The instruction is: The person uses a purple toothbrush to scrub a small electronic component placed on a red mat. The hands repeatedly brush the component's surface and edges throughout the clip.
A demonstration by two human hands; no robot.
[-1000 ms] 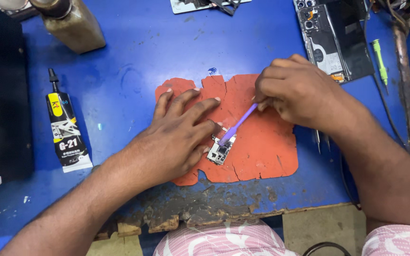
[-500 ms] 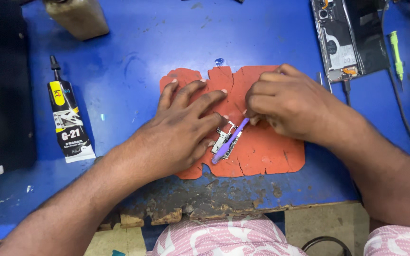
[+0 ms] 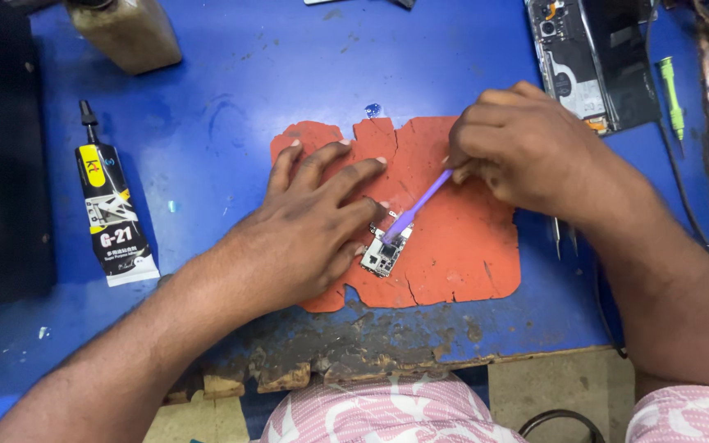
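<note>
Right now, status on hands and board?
Left hand flat, pinning small circuit board to orange mat. Right hand grips purple plastic brush, tip on board. Nothing in the way.

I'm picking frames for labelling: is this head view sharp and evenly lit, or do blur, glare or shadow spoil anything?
Head view: mostly sharp; the small circuit board and purple tool read clearly. Lighting is even, with soft shadows under the left hand and right hand. Mild sheen on the blue table; the far left edge is dark.
</note>
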